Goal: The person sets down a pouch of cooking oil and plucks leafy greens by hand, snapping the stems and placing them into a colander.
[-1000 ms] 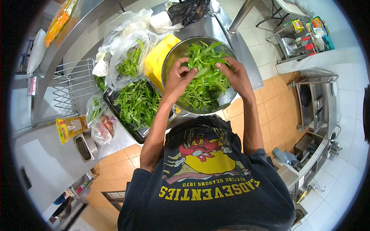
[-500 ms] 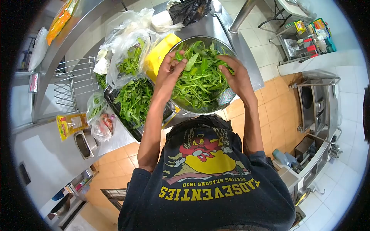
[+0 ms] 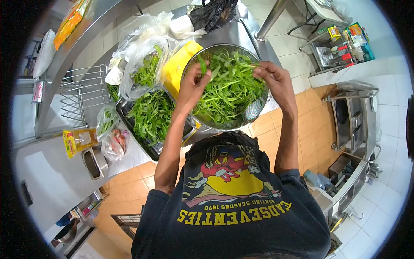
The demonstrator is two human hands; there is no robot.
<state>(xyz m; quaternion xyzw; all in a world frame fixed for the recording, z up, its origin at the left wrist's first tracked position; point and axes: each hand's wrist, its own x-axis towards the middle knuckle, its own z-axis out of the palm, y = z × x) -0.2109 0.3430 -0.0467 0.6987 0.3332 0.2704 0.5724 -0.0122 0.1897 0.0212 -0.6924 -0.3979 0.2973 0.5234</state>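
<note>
A round metal mesh strainer [image 3: 255, 108] holds a heap of leafy green vegetables [image 3: 224, 93] with long stems. My left hand [image 3: 195, 88] is over the strainer's left side, its fingers closed on a green leafy sprig [image 3: 202, 64]. At the right rim my right hand [image 3: 278, 82] pinches the stem end of some greens that stretch back into the heap. To the left, a dark tray [image 3: 155, 151] is filled with more leafy greens [image 3: 151, 116]. A yellow board or container [image 3: 181, 60] lies partly under the strainer.
Clear plastic bags [image 3: 148, 34] with greens lie behind the tray, near a black plastic bag [image 3: 213, 15]. A wire rack [image 3: 84, 93], a bag of yellow liquid [image 3: 82, 140] and a small metal pan [image 3: 93, 163] are on the left. A metal post [image 3: 271, 19] rises behind the strainer.
My right hand has moved right, out from over the heap to the rim, drawing a stem with it. My left hand has shifted slightly, still with a sprig. The strainer has tilted or shifted a little.
</note>
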